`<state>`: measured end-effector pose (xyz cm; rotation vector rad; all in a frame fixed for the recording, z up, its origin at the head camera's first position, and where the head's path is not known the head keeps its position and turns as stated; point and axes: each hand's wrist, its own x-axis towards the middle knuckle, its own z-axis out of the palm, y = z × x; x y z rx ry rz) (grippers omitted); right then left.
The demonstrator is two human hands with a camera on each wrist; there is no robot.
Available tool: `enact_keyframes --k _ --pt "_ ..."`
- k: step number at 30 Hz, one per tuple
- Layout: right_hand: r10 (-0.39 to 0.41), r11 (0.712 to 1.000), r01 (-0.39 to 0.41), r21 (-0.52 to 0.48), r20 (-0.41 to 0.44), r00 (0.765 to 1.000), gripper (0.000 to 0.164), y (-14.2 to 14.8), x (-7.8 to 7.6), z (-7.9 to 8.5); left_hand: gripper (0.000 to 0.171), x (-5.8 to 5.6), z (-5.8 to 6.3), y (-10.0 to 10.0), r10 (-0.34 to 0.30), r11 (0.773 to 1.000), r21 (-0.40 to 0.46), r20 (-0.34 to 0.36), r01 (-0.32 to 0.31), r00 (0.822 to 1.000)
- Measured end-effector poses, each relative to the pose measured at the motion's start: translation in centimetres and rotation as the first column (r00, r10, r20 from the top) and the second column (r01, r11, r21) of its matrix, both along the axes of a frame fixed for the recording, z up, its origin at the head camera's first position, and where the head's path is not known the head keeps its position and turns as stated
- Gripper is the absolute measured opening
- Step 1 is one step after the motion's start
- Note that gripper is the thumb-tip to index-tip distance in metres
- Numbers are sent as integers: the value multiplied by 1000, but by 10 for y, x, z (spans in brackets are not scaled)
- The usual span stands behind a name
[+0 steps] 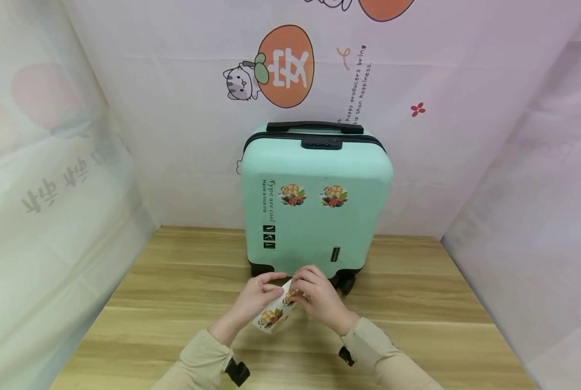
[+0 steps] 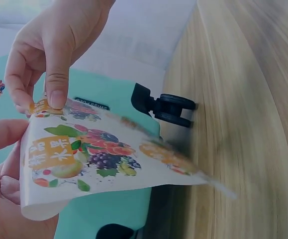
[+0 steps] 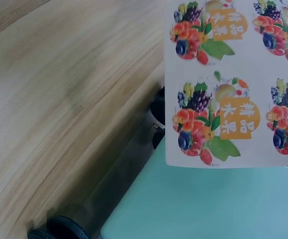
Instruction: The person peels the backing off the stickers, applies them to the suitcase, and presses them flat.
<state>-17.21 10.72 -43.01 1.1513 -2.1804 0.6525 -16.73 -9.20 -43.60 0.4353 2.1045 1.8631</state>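
- Pinching the upper end of the sticker sheet [image 1: 269, 318], the right hand [image 1: 318, 294] has its thumb and fingertips closed together at a printed fruit sticker [image 2: 40, 106].
- Beside it, the left hand [image 1: 257, 298] grips the sheet's edge with thumb and curled fingers, leaving little gap.
- Held above the wooden table [image 1: 183, 276], the sheet slants in front of the suitcase's base and shows rows of fruit pictures with orange labels; in the left wrist view it bends over at the left hand.
- Upright behind both hands stands the mint-green suitcase [image 1: 314, 227], with a black handle [image 1: 314, 128] on top and a black wheel [image 1: 347, 283] at its lower right.
- Two fruit stickers already sit side by side on its upper front, a left one [image 1: 293, 195] and a right one [image 1: 334, 196].
- Dark lettering [image 1: 268, 200] runs down the front's left side, above three small black squares [image 1: 269, 237].
- Pale printed cloth [image 1: 173, 135] hangs behind the table.
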Motion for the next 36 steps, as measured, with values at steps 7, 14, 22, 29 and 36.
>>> enact_keyframes --k 7,14,22,29,36 --pt "29 999 -29 -14 -34 999 25 2 -1 -3 48 0 1 0 3 999 54 36 -5 999" --pt "45 999 -46 -6 -81 996 24 3 0 -4 45 -1 -1 0 62 997 33 39 -63 997" --pt "90 996 -91 -19 -25 996 18 7 1 -10 38 -6 -11 -2 147 989 -1 29 -148 989" --pt "117 993 -116 -38 16 993 20 12 1 -11 35 -11 -19 -3 239 971 -18 55 -239 969" --pt "133 980 -110 -165 137 982 18 18 0 -10 34 -17 -32 -5 304 952 9 105 -307 947"
